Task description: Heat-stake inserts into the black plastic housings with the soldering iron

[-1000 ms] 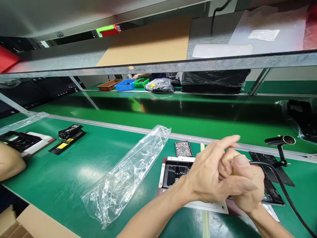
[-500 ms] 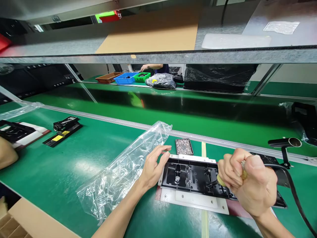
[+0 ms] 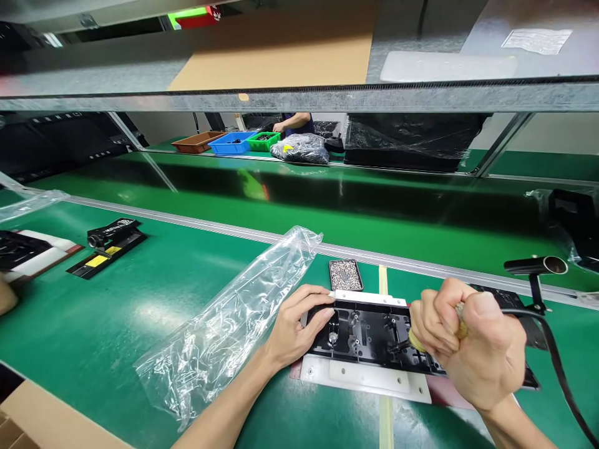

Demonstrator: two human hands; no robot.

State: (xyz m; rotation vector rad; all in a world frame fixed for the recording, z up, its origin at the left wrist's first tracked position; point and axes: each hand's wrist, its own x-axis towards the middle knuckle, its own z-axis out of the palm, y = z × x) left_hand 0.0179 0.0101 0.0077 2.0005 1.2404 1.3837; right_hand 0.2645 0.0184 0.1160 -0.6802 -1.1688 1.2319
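A long black plastic part (image 3: 374, 333) lies in a white fixture (image 3: 365, 383) on the green bench. My left hand (image 3: 297, 324) rests on the part's left end, fingers spread flat over it. My right hand (image 3: 472, 343) is a fist wrapped round a corded hand tool (image 3: 414, 340), whose yellowish tip meets the part near its middle. The tool's black cable (image 3: 556, 368) runs off to the right.
An empty clear plastic bag (image 3: 234, 324) lies left of the fixture. A small tray of screws (image 3: 346, 275) sits behind it. A black tool stand (image 3: 536, 271) is at right, a conveyor belt (image 3: 327, 212) beyond. Another person's arm (image 3: 5, 296) shows at far left.
My left hand left the right hand, swung left and came down flat on the part's left end. My right hand lowered the tool's tip onto the part.
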